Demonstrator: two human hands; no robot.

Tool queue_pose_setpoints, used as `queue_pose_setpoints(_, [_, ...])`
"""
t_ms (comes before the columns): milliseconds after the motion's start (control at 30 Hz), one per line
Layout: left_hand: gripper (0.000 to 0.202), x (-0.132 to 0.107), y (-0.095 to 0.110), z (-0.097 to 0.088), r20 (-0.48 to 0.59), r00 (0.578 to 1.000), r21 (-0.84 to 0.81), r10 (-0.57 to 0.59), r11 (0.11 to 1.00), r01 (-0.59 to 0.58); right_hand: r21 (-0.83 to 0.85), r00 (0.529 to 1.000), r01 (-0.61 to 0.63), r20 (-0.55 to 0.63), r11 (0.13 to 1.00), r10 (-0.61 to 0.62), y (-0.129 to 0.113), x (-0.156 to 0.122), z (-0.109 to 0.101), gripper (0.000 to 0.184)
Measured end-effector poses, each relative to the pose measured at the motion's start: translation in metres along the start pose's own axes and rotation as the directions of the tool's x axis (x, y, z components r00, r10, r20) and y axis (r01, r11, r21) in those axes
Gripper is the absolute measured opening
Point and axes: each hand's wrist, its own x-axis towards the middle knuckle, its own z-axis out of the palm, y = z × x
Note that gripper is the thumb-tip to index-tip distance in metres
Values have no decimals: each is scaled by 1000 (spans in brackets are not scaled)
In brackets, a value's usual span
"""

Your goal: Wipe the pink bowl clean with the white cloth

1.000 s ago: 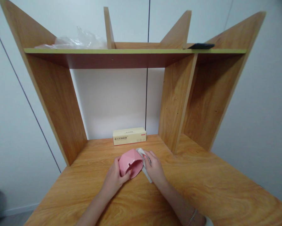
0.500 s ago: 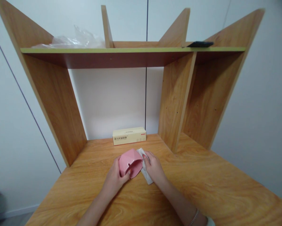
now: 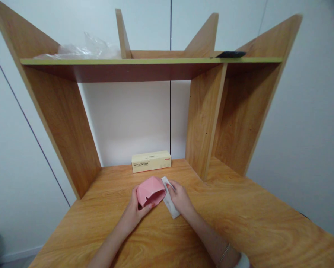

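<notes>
A pink faceted bowl [image 3: 151, 190] is tipped over above the wooden desk [image 3: 239, 223], its underside facing up. My left hand [image 3: 133, 212] grips its left rim, thumb across the lower edge. My right hand [image 3: 180, 199] is closed on a white cloth [image 3: 169, 197], pressed against the bowl's right side. The cloth's lower end hangs onto the desk.
A beige cardboard box [image 3: 151, 161] lies at the back of the desk against the white wall. A wooden hutch stands over the desk, with an upright divider [image 3: 203, 119] to the right. Its top shelf carries crumpled clear plastic [image 3: 80, 50] and a black flat object [image 3: 231, 54].
The bowl has been turned more face-down, its opening less visible. Both hands shifted slightly left and back with it. The cloth stays against the bowl's right side.
</notes>
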Motion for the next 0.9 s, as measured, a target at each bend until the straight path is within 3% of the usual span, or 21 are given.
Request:
queue_pose_setpoints(167, [69, -1, 1, -2, -72, 997, 182, -16, 983, 29, 37, 995, 96, -23, 995, -95, -17, -2, -4, 25])
queue_pose_setpoints(267, [61, 1, -1, -4, -77, 997, 217, -27, 975, 43, 55, 996, 79, -46, 995, -77, -18, -3, -4, 26])
queue_pose_setpoints(433, [56, 6, -9, -3, -108, 994, 86, -16, 996, 25, 76, 998, 45, -43, 996, -41, -14, -3, -1, 26])
queue_pose_setpoints(600, [58, 10, -9, -7, -88, 989, -134, -115, 986, 103, 65, 996, 89, -30, 994, -87, -17, -4, 1, 27])
queue_pose_setpoints(900, [64, 14, -11, -11, -87, 985, -173, -147, 976, 130, 67, 998, 69, 3, 995, -69, -16, -4, 3, 27])
